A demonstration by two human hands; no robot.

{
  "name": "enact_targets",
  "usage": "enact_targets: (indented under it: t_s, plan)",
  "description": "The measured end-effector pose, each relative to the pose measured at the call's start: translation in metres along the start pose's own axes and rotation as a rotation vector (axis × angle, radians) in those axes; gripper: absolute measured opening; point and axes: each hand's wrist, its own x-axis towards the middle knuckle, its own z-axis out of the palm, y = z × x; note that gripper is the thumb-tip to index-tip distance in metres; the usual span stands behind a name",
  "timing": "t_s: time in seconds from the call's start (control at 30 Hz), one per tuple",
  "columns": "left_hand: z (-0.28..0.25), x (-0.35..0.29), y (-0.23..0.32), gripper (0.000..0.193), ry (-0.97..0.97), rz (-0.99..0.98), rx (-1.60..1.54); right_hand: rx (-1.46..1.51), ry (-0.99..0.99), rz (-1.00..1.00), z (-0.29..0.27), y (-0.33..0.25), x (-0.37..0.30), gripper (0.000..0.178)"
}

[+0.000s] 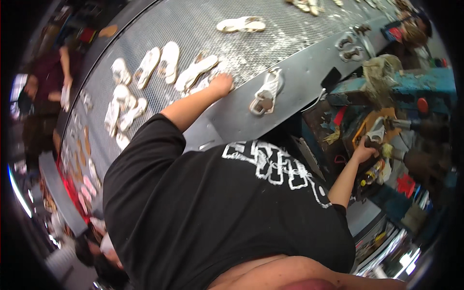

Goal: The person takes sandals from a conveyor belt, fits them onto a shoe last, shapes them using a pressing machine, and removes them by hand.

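My left hand (222,84) reaches over the near edge of the mesh conveyor belt (188,29), its fingers closed on a white sandal (200,88) that it partly covers. Just beyond lies another white sandal (197,72). Out to the right, at a machine, my right hand (366,150) is closed round the dark end of a white shoe (377,131). Metal machine arms (398,124) stand close by that shoe. Between my hands, a white sandal (267,93) with a brown dark-marked part rests on the grey metal ledge (299,79).
Several white sandals (169,62) are spread over the belt. A pair of shoe-shaped pieces (349,47) lies farther along the ledge. The blue machine frame (415,82) borders my right side. Another person (48,82) works across the belt at far left, holding a light shoe.
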Motion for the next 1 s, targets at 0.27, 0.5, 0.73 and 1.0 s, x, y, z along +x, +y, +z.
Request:
enact_targets:
  t_s: [0.27, 0.5, 0.73, 1.0]
  plan:
    - [-0.092, -0.024, -0.025, 0.054, 0.061, -0.012, -0.095, 0.175, -0.154, 0.092, -0.011, -0.021, -0.044, 0.087]
    - [-0.180, -0.127, -0.025, 0.089, 0.393, -0.030, -1.082, 0.885, -0.282, 0.043, -0.067, -0.064, -0.165, 0.071]
    - [-0.092, -0.120, 0.153, 0.050, -0.866, 0.175, -2.207, 1.231, -0.519, 0.047, -0.100, -0.194, -0.219, 0.056]
    - [-0.111, 0.048, 0.194, 0.034, -0.216, -0.025, -2.156, 1.164, -0.777, -0.347, -0.170, -0.152, -0.199, 0.058]
